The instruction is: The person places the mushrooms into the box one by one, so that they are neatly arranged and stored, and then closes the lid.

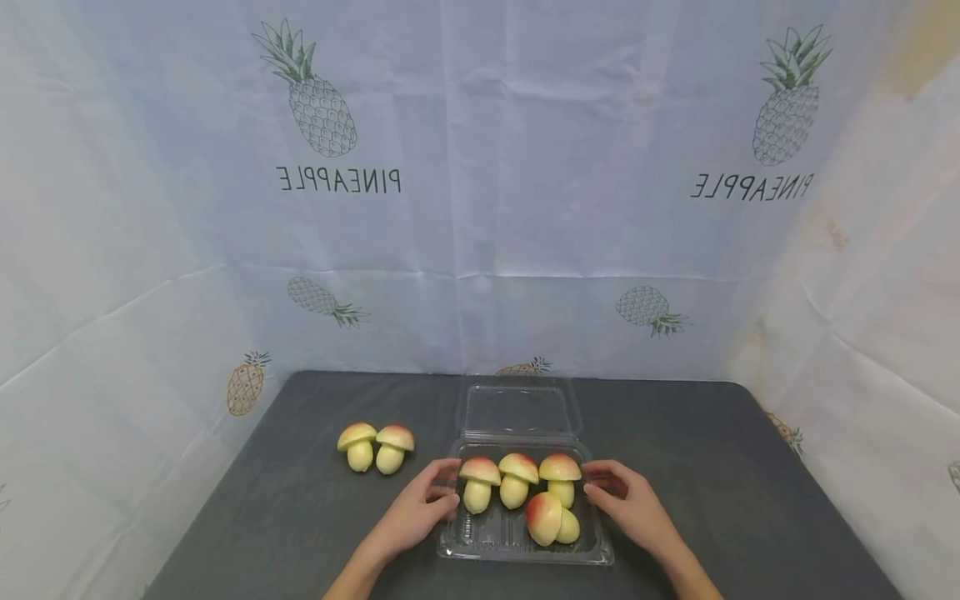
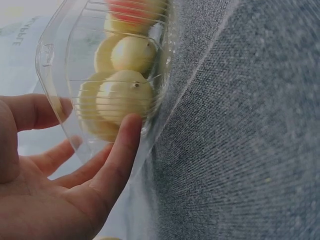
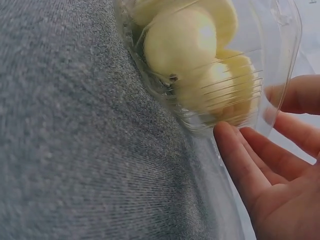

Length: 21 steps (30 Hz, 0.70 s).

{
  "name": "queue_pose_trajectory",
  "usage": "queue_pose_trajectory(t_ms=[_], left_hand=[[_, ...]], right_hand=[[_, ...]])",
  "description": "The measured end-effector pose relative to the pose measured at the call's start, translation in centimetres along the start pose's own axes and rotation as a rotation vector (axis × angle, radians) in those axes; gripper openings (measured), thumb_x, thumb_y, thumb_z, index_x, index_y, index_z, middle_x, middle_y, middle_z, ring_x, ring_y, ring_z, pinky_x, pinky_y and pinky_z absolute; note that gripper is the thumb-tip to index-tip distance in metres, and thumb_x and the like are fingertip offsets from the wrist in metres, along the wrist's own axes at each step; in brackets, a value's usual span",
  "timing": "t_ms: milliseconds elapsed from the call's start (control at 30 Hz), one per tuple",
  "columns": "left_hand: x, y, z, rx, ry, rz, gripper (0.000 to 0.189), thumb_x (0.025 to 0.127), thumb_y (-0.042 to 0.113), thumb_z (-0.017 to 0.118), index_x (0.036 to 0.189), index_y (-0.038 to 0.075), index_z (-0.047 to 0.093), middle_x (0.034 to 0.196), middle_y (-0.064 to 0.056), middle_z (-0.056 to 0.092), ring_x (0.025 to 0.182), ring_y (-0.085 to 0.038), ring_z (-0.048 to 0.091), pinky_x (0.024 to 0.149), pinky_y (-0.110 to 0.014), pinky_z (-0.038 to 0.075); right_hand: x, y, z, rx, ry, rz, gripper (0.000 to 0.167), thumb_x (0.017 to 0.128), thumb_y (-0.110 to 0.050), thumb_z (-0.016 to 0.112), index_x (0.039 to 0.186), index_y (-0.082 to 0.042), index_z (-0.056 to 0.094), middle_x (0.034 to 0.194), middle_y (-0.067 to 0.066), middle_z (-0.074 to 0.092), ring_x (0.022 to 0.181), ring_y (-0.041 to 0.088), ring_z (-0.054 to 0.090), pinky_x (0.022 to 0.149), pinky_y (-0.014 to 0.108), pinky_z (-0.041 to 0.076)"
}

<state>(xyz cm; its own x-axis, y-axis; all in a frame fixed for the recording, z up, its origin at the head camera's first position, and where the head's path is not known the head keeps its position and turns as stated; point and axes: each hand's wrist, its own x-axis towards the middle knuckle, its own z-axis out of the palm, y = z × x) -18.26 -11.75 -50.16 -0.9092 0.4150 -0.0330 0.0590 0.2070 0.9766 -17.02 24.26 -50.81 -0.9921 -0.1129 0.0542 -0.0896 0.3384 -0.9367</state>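
A clear plastic clamshell container [image 1: 491, 546] lies on the dark table with its lid [image 1: 517, 412] folded back. Inside are several yellow toy mushrooms with red-tinted caps: three form a row across the back, and one mushroom [image 1: 544, 520] lies on its side at the front right. My left hand [image 1: 420, 504] holds the container's left side, fingertips at the rim and one finger [image 2: 122, 150] against the ribbed wall. On the opposite side, my right hand [image 1: 626, 500] holds the container likewise, with a fingertip [image 3: 225, 137] touching the wall.
Two more toy mushrooms, a left one [image 1: 358, 446] and a right one [image 1: 393, 448], lie side by side left of the container. White cloth [image 1: 525, 208] with pineapple prints hangs behind the dark table [image 1: 697, 467] and along both sides.
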Motion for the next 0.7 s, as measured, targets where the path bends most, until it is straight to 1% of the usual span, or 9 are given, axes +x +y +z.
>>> queue_pose_trajectory(t_ms=[100,167,267,367,433,500,600,667,700], left_hand=[[0.1,0.0,-0.1,-0.008,-0.002,0.002,0.051,0.102,0.009,0.058,0.149,0.000,0.041,0.139,-0.026,0.049,0.111,-0.036,0.064,0.077,-0.036,0.061],[0.1,0.1,-0.2,-0.003,0.009,0.009,0.051,0.102,0.009,0.057,0.149,-0.001,0.041,0.137,-0.026,0.050,0.111,-0.037,0.064,0.077,-0.036,0.061],[0.1,0.3,-0.6,0.012,0.043,0.032,0.049,0.102,0.008,0.058,0.147,-0.002,0.043,0.133,-0.026,0.052,0.109,-0.039,0.065,0.077,-0.035,0.061],[0.1,0.4,-0.9,0.057,0.080,0.055,0.046,0.101,0.008,0.059,0.145,-0.001,0.047,0.131,-0.026,0.054,0.104,-0.037,0.067,0.076,-0.036,0.061],[0.1,0.5,-1.0,0.104,0.103,0.061,0.043,0.101,0.008,0.060,0.142,0.001,0.050,0.130,-0.024,0.056,0.100,-0.034,0.068,0.074,-0.037,0.061],[0.2,0.6,-1.2,0.179,0.130,0.069,0.040,0.100,0.008,0.061,0.139,0.002,0.054,0.127,-0.021,0.060,0.099,-0.030,0.069,0.073,-0.036,0.060],[0.4,0.9,-1.4,0.301,0.170,0.084,0.034,0.100,0.008,0.060,0.134,0.003,0.060,0.121,-0.014,0.066,0.101,-0.027,0.068,0.078,-0.034,0.058],[0.4,1.1,-1.7,0.359,0.206,0.096,0.031,0.100,0.008,0.061,0.130,0.003,0.063,0.116,-0.011,0.068,0.103,-0.025,0.067,0.081,-0.033,0.058],[0.3,1.2,-1.9,0.372,0.227,0.101,0.029,0.100,0.008,0.061,0.128,0.003,0.064,0.113,-0.009,0.069,0.102,-0.024,0.066,0.082,-0.033,0.058]], right_hand=[[0.0,0.0,-0.1,0.001,0.000,0.003,0.037,0.097,-0.016,0.071,0.129,-0.001,0.063,0.128,0.020,0.063,0.104,0.015,0.066,0.079,0.029,0.059],[0.0,-0.1,-0.1,0.002,-0.001,0.002,0.037,0.096,-0.017,0.071,0.129,-0.001,0.064,0.128,0.019,0.063,0.105,0.017,0.066,0.080,0.029,0.059],[0.2,-0.2,-0.1,0.008,-0.007,-0.005,0.037,0.096,-0.018,0.072,0.128,-0.002,0.064,0.129,0.018,0.063,0.107,0.020,0.066,0.080,0.029,0.059],[0.3,-0.1,-0.1,0.019,-0.017,-0.011,0.037,0.096,-0.018,0.072,0.128,-0.002,0.064,0.129,0.019,0.063,0.107,0.020,0.066,0.080,0.030,0.059],[0.3,0.0,-0.1,0.026,-0.025,-0.013,0.037,0.096,-0.018,0.072,0.129,-0.001,0.064,0.129,0.020,0.063,0.105,0.018,0.066,0.079,0.030,0.059],[0.2,0.1,-0.1,0.029,-0.030,-0.013,0.038,0.097,-0.017,0.071,0.129,0.000,0.063,0.129,0.022,0.062,0.103,0.016,0.066,0.079,0.031,0.059],[0.1,0.2,-0.3,0.032,-0.024,-0.009,0.038,0.097,-0.017,0.071,0.129,0.001,0.063,0.128,0.022,0.062,0.102,0.014,0.067,0.078,0.031,0.060],[0.1,0.2,-0.2,0.036,-0.022,-0.006,0.038,0.096,-0.017,0.072,0.129,0.000,0.063,0.128,0.022,0.062,0.103,0.015,0.067,0.079,0.031,0.059],[0.1,0.3,-0.1,0.035,-0.020,-0.004,0.038,0.096,-0.018,0.072,0.129,0.000,0.063,0.128,0.021,0.062,0.103,0.016,0.067,0.080,0.030,0.059]])
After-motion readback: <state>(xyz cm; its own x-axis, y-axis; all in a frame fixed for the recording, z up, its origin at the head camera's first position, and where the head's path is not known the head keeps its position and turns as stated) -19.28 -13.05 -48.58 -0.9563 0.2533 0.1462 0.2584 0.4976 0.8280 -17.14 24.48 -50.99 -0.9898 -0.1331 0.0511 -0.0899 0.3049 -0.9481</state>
